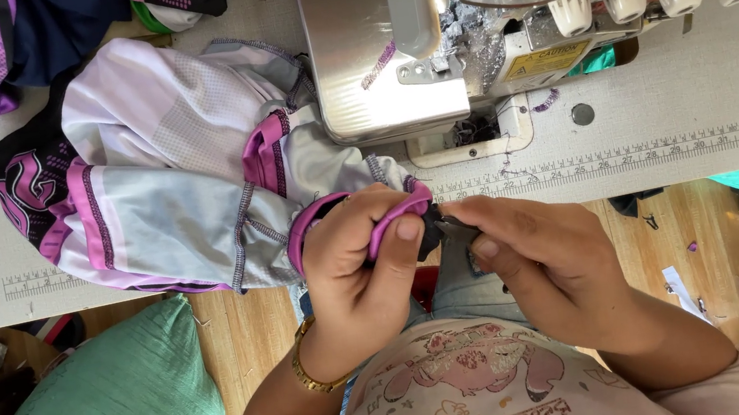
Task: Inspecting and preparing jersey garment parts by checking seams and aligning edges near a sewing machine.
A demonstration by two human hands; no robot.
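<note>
Grey tabletop (660,103) with a printed ruler strip along its near edge is carrying a metal overlock sewing machine (460,24) at the far side; wooden floor is showing below the near edge, and a green sack (127,391) is sitting at near left; a white, grey and purple jersey (166,177) is lying on the table's left part and trailing over the edge; the left hand (362,256) is pinching the jersey's purple trim (399,213) between thumb and curled fingers; the right hand (538,257), fingers drawn narrow, is gripping a small dark piece (434,225) just beside that trim.
</note>
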